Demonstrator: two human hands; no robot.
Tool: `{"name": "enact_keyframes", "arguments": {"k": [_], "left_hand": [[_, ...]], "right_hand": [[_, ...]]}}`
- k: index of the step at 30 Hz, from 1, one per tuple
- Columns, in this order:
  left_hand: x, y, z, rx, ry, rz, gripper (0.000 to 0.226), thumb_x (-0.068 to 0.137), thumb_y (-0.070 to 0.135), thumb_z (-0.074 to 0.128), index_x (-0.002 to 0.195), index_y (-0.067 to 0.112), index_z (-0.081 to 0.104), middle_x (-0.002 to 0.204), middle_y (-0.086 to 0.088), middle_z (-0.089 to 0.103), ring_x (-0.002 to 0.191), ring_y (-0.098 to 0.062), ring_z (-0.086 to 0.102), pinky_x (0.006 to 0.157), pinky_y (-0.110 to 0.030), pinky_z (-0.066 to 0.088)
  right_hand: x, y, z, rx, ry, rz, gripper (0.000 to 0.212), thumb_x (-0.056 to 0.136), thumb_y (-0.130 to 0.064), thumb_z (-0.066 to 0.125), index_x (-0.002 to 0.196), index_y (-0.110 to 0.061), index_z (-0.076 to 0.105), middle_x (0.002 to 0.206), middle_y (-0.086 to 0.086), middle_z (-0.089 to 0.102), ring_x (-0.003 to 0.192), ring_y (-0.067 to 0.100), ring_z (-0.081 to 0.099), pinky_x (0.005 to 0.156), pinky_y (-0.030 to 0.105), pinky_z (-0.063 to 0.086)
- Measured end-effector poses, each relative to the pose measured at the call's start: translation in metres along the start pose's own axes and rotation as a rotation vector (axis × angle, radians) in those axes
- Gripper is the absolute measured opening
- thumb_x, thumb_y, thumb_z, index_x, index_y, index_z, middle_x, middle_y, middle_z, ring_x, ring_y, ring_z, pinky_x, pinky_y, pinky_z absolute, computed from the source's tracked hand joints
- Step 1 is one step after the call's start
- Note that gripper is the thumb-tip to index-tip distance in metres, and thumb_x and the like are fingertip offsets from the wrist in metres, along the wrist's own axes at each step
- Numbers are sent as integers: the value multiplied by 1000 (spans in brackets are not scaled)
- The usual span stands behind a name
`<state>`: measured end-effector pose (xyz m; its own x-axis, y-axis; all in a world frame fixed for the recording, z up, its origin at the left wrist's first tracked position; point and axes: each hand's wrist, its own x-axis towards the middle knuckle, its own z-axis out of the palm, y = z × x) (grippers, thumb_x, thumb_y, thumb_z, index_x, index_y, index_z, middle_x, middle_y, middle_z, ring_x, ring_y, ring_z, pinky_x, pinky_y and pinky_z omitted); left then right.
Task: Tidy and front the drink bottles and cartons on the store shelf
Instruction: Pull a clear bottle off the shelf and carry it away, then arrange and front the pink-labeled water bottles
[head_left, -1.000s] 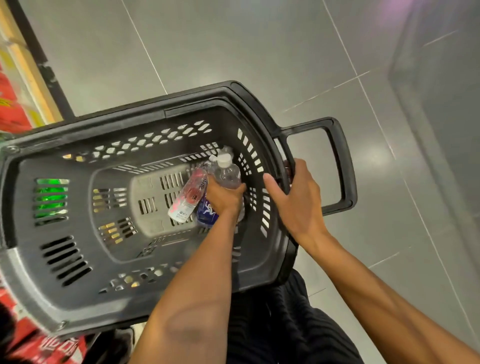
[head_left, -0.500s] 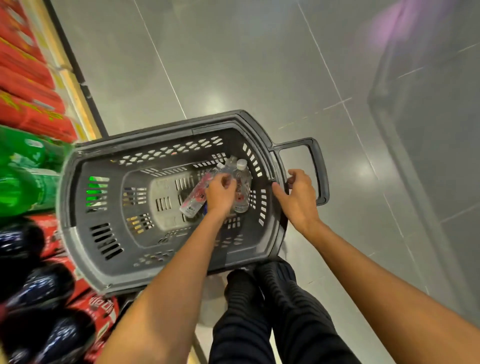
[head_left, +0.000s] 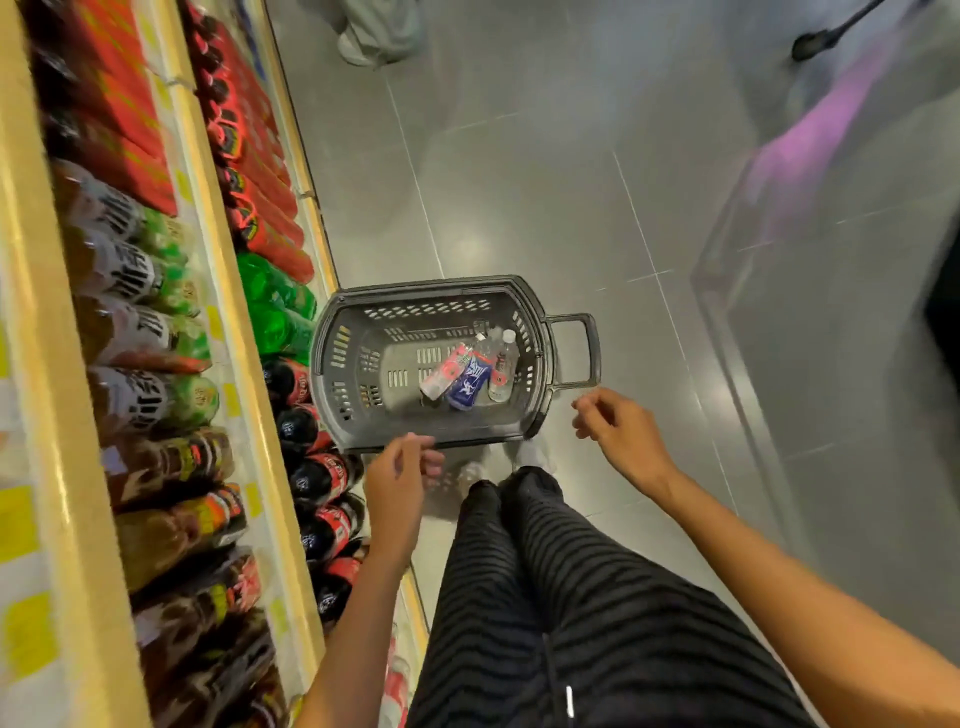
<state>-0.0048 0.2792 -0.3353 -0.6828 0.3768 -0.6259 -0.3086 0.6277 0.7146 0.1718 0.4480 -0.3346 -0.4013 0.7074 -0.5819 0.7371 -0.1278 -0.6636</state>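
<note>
Grey floor (head_left: 519, 182), open past right hand (head_left: 618, 431). Basket (head_left: 426, 288) holding three bottles (head_left: 470, 374) just beyond loose, empty fingers (head_left: 605, 402); shelf edge (head_left: 311, 202) beside left hand (head_left: 402, 478).

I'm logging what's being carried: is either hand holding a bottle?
No, the left hand and right hand are both empty, while the bottles lie in the basket on the floor.

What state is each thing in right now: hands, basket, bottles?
Basket, upright on the floor, unheld.
Left hand, loosely curled, holding nothing, over the basket's near rim.
Right hand, loosely curled, holding nothing, clear of the handle.
Three bottles, lying side by side in the basket.
Shelf bottles, in rows, blurred.
</note>
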Motion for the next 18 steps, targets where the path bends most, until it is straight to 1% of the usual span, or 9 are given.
{"name": "enact_keyframes", "arguments": {"k": [1,3,6,8,11,12,14,15,18], "left_hand": [[-17,0,-7,-18,13,0,29,103,15,42,90,6,66,73,-7,67,61,-13,61,56,-20,51],[-48,-5,-18,-56,33,-10,26,102,12,44,89,8,66,74,-7,68,64,-17,62,58,-24,51],[-83,-15,-26,-92,80,-40,25,100,10,46,88,6,67,77,-12,69,66,-22,62,61,-28,51],[-98,-25,-27,-124,140,-56,24,99,7,48,85,7,68,76,-14,69,66,-24,62,60,-28,51],[-114,-36,-25,-231,267,-113,23,98,4,47,88,5,68,78,-16,69,68,-27,63,62,-31,52],[-119,-38,-22,-284,313,-134,23,98,4,46,88,5,68,78,-17,69,68,-27,63,61,-30,52],[-133,-43,-13,-389,421,-169,24,99,4,46,87,6,67,78,-17,69,67,-25,64,59,-26,52],[-140,-45,-6,-439,480,-191,24,99,5,46,87,6,67,78,-16,69,66,-25,64,57,-25,52],[-166,-53,22,-583,635,-276,24,98,6,47,85,7,67,78,-15,70,69,-27,65,62,-30,51]], "right_hand": [[-12,-4,-3,5,-29,-9,20,98,-20,49,96,-7,65,84,7,70,76,16,67,81,32,53],[-31,-9,-9,14,-90,-22,16,97,-17,52,92,-9,65,82,8,70,76,21,68,83,37,54],[-50,-10,-14,-15,-168,-47,14,96,-18,54,89,-15,66,81,8,71,80,25,68,84,41,53],[-53,-10,-15,-50,-208,-65,14,95,-18,55,88,-16,67,81,7,71,82,25,68,83,37,54],[-45,-21,-16,-137,-280,-134,17,94,-14,55,82,-18,66,78,3,71,78,19,68,75,21,51],[-41,-26,-16,-170,-316,-165,17,95,-13,54,82,-17,65,77,3,71,75,18,68,73,21,51],[-32,-36,-18,-228,-407,-222,18,96,-12,53,83,-12,65,76,6,70,72,17,68,73,26,53],[-28,-41,-19,-264,-460,-254,17,96,-13,52,84,-11,65,76,7,70,70,16,67,72,26,54],[-23,-48,-21,-399,-613,-344,17,96,-13,52,85,-11,64,75,5,69,67,15,66,72,28,53]]}}
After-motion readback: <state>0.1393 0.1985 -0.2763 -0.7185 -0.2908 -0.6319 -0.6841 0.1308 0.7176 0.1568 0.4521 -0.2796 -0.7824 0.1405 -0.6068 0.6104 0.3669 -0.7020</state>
